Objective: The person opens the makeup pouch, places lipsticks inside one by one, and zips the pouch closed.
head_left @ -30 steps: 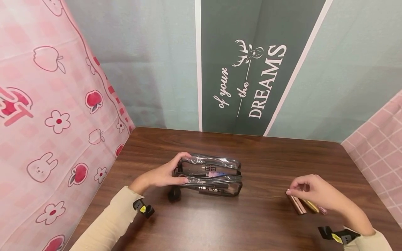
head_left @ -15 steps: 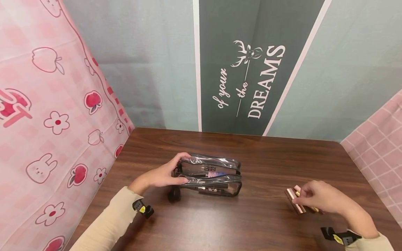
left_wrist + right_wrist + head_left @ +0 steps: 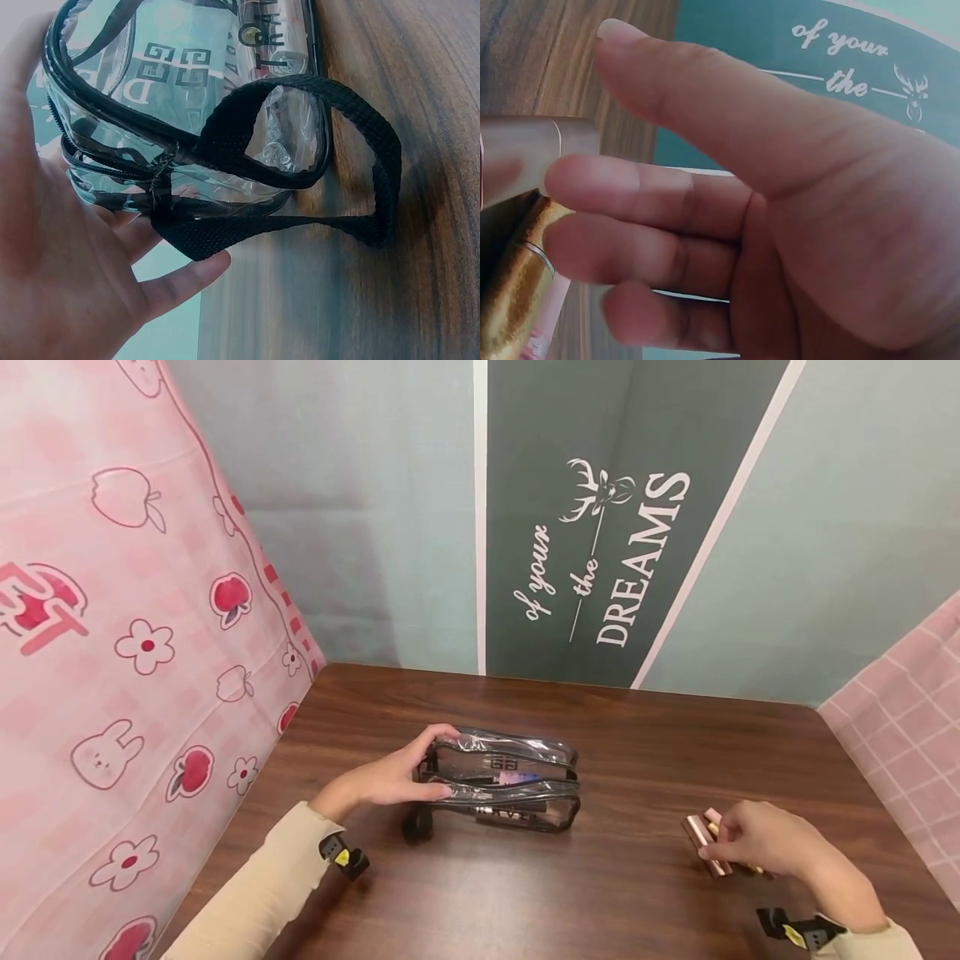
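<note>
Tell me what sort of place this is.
Probably an indoor corner screened off for tabletop work: a wood-grain table with a green backdrop lettered DREAMS behind it and a pink cloth printed with apples and flowers along its left side. What lies beyond isn't visible.

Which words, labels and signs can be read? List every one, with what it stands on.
"of your": dark green panel
"the": same panel
"DREAMS": same panel, beside a deer emblem
"TRAV": clear pouch; remaining letters unclear
Square-patterned emblem, no word: same pouch
Pink curtain: lettering cut off at the picture's edge
Pink-and-blue item inside the pouch: too small to read
Rose-gold tube, gold tube: no readable text
</note>
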The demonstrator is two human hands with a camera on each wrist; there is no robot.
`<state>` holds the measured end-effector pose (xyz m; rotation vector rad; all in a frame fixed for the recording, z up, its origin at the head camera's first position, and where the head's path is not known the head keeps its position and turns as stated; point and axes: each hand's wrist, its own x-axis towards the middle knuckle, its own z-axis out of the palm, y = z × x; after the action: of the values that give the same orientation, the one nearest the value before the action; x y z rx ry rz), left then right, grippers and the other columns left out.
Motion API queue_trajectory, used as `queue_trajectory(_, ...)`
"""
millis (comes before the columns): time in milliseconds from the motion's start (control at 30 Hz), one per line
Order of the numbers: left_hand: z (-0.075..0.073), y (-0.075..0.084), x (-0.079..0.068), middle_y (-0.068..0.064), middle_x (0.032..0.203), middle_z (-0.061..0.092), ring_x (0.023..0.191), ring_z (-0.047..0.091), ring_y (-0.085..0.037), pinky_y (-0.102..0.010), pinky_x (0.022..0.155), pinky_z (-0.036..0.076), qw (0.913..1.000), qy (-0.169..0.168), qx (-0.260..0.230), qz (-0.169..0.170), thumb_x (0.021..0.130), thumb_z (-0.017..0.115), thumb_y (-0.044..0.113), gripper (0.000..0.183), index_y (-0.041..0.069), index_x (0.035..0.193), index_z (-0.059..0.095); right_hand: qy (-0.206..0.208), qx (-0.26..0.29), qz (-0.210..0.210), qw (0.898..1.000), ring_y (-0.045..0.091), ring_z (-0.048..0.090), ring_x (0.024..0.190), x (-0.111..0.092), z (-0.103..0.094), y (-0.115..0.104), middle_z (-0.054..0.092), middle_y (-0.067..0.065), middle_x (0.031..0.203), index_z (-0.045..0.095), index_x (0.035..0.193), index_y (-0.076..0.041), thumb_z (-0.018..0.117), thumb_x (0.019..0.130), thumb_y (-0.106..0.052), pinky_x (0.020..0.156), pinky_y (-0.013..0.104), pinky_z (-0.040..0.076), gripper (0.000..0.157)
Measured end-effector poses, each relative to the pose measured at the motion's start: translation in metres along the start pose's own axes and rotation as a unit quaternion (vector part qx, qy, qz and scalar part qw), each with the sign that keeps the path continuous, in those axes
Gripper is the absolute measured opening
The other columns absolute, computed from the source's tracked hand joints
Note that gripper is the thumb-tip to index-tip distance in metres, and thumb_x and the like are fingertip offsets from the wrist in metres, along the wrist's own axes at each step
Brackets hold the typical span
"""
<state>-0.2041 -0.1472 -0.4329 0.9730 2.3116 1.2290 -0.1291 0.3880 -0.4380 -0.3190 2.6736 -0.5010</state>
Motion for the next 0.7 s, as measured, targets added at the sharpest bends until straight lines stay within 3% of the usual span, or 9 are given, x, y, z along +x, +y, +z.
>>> queue_trajectory(100,-0.001,0.0,0.0,-0.006,0.151,0.035,0.14,0.036,-0.026,-0.053,0.113,0.03,1.0,-0.001,0.005,-0.002,0.094,0.075,0.027,0.074,0.023,0.15,0.026,0.006,-0.004,-0.005,1.0,0.006,0.043,0.041,0.001,0.001,0.0,0.046,-0.011,0.053,0.058,0.063,-0.021,0.079,0.084,-0.048,0.041,0.025,0.034,0.04)
queue_trajectory(233,-0.001,-0.001,0.0,-0.008,0.15,0.034,0.14,0.036,-0.033,-0.055,0.112,0.03,1.0,-0.004,0.002,-0.003,0.094,0.074,0.027,0.075,0.024,0.151,0.025,0.015,-0.018,-0.012,1.0,0.004,0.04,0.042,0.003,0.004,0.0,0.043,-0.013,0.052,0.057,0.06,-0.022,0.08,0.083,-0.046,0.042,0.025,0.033,0.041)
queue_trajectory(500,0.0,-0.001,0.0,-0.008,0.149,0.036,0.137,0.04,-0.038,-0.054,0.11,0.032,1.0,-0.006,-0.002,-0.002,0.094,0.074,0.028,0.074,0.025,0.15,0.025,0.012,-0.054,0.049,0.997,0.012,0.047,0.05,0.006,0.009,-0.008,0.05,-0.008,0.053,0.058,0.059,-0.02,0.085,0.076,-0.045,0.049,0.031,0.035,0.041)
queue_trajectory(700,0.0,-0.002,0.0,-0.008,0.149,0.037,0.136,0.041,-0.039,-0.053,0.111,0.032,1.0,-0.003,0.0,0.001,0.094,0.075,0.027,0.075,0.024,0.15,0.026,0.0,-0.057,0.066,0.996,0.011,0.044,0.051,0.009,0.012,-0.011,0.049,-0.008,0.053,0.059,0.058,-0.019,0.086,0.074,-0.048,0.05,0.03,0.033,0.042)
